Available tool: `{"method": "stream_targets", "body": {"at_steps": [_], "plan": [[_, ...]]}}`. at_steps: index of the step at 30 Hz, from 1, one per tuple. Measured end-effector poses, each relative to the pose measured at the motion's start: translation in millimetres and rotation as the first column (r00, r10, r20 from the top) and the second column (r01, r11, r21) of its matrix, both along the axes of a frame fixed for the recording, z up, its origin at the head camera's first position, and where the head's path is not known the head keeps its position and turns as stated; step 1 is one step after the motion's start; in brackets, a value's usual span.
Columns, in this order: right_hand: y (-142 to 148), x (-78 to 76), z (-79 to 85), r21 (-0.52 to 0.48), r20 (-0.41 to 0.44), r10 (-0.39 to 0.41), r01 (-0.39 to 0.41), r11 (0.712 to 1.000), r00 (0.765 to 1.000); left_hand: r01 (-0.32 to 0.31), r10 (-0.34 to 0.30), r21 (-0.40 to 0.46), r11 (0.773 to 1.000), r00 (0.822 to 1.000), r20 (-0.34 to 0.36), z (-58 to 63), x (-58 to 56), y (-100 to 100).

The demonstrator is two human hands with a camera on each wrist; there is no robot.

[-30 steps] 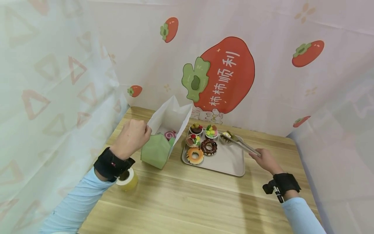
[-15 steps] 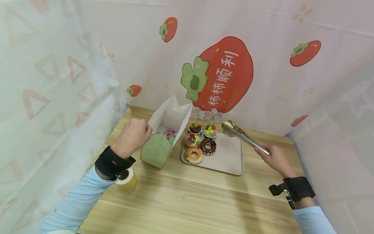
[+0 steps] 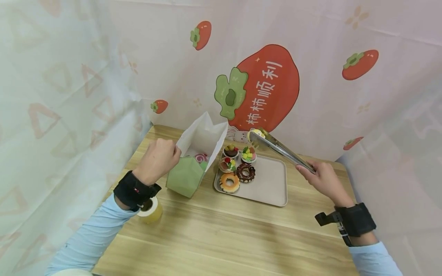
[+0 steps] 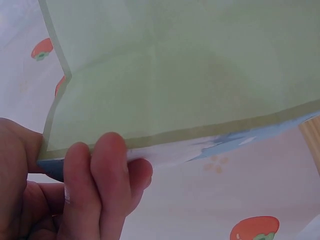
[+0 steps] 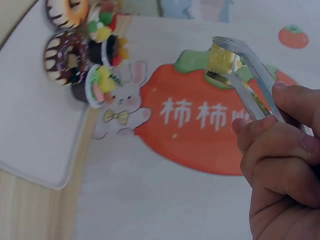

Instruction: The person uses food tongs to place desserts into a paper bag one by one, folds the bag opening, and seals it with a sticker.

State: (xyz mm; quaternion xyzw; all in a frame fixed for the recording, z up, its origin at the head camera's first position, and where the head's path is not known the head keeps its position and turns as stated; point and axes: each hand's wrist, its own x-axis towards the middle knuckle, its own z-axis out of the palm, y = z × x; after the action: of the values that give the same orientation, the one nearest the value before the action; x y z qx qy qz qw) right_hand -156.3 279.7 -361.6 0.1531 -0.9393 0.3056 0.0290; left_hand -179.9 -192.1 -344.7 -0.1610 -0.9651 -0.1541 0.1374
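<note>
My left hand (image 3: 157,161) pinches the rim of a green paper bag (image 3: 184,176) with a white inside; in the left wrist view, fingers (image 4: 107,160) curl over the bag's edge. A pink swirl piece (image 3: 200,158) shows inside the bag. My right hand (image 3: 324,182) grips metal tongs (image 3: 284,150), and a small yellow cake piece with a white top (image 5: 221,59) sits between their tips, raised above the tray's back edge. On the grey tray (image 3: 267,186) lie a chocolate doughnut (image 3: 246,179), a golden doughnut (image 3: 223,184) and several small dessert cups (image 3: 248,155).
A roll of yellow tape (image 3: 152,217) stands on the wooden table (image 3: 214,237) beside my left wrist. Printed cloth walls (image 3: 321,99) close in the table at the back and sides. The bag stands just left of the tray.
The tongs have lifted the cake piece off the tray and carried it up and left toward the bag. My left hand has stayed at the bag's rim.
</note>
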Motion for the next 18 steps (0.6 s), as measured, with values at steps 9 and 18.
{"method": "stream_targets", "body": {"at_steps": [9, 18], "plan": [[-35, -8.2, 29.2, -0.013, -0.011, 0.111, -0.111, 0.994, 0.994, 0.005, -0.005, -0.014, 1.0, 1.0, 0.0, -0.6, -0.7, 1], [-83, -23.7, 45.0, 0.047, -0.024, 0.217, -0.215, 0.975, 0.976, 0.007, -0.007, -0.006, 1.0, 1.0, 0.0, 0.0, -0.4, 2]]}}
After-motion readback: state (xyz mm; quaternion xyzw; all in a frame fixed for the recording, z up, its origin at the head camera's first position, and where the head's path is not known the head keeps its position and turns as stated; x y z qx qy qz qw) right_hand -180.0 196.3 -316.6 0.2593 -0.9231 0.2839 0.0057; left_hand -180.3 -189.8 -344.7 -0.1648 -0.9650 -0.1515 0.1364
